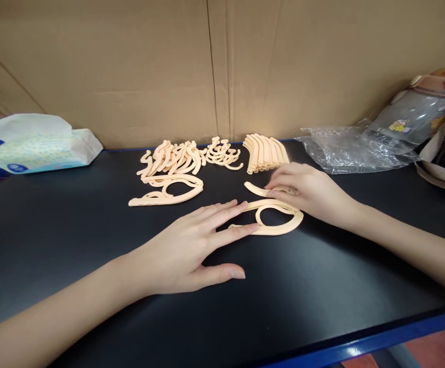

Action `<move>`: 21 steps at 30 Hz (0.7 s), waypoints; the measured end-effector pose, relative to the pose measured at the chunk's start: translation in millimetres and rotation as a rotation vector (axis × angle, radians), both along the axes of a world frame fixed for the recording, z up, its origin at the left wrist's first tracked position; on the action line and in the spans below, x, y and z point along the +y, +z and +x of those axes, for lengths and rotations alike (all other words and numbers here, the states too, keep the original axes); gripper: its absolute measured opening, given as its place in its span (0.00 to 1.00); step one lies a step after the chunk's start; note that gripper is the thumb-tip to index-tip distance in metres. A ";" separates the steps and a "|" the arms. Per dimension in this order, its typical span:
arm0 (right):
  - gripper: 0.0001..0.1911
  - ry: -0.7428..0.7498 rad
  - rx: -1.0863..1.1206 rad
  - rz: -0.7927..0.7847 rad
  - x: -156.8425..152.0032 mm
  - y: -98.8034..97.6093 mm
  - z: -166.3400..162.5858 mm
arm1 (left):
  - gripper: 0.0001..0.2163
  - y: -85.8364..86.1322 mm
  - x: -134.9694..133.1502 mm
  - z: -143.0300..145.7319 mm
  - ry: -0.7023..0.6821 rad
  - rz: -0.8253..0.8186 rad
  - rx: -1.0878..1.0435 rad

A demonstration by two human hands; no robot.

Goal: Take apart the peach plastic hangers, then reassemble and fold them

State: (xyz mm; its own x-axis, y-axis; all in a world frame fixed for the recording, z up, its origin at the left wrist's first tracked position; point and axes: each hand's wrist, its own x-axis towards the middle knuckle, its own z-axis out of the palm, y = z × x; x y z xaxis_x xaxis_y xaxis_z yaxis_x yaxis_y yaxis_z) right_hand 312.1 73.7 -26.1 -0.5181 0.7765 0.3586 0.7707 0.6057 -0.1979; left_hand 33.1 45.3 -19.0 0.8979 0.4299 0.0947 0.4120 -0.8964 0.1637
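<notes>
My left hand lies palm down with its fingers spread, the fingertips resting on a folded peach plastic hanger on the black table. Just behind that hanger, my right hand pinches a curved peach hanger arm; its far end is hidden by the fingers. Another folded hanger sits to the left, beyond my left hand. Farther back are a loose pile of curved pieces, a small heap of hooks and a neat row of hanger arms.
At the back left a pack of tissues lies on the table. Crumpled clear plastic bags and a transparent bottle with a strap are at the back right. Brown cardboard stands behind the table.
</notes>
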 end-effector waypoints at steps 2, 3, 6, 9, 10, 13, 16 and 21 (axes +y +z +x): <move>0.11 0.005 -0.011 0.025 0.1 -0.4 -0.1 | 0.27 0.6 0.1 0.6 -0.017 -0.011 -0.002; 0.11 0.007 -0.018 0.037 0.1 -0.6 -0.2 | 0.26 0.9 0.0 0.9 -0.024 -0.016 -0.005; 0.12 0.006 -0.044 0.058 0.2 -0.9 -0.7 | 0.26 1.3 -0.4 1.1 -0.026 -0.024 -0.018; 0.12 -0.008 -0.051 0.076 0.4 -0.8 -0.8 | 0.26 1.1 -0.8 0.9 -0.023 -0.029 -0.027; 0.12 -0.009 -0.051 0.077 0.5 -0.5 -0.7 | 0.26 1.0 -0.8 0.8 -0.022 -0.029 -0.027; 0.13 0.011 -0.061 0.048 0.7 1.4 0.6 | 0.25 0.9 -1.0 0.6 -0.015 -0.026 -0.015; 0.13 0.020 -0.079 0.008 1.1 3.4 2.4 | 0.25 1.4 -0.7 0.8 -0.015 -0.026 -0.002; 0.11 0.025 -0.110 0.032 1.1 4.1 3.1 | 0.25 2.4 0.4 1.9 -0.016 -0.022 0.011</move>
State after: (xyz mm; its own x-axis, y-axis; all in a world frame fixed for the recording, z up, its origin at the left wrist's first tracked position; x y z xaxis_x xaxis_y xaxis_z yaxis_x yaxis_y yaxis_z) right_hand 315.1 74.8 -22.0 -0.5744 0.7522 0.3227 0.7715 0.6293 -0.0937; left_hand 35.0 45.8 -16.6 0.9057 0.4171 0.0751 0.3993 -0.8992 0.1787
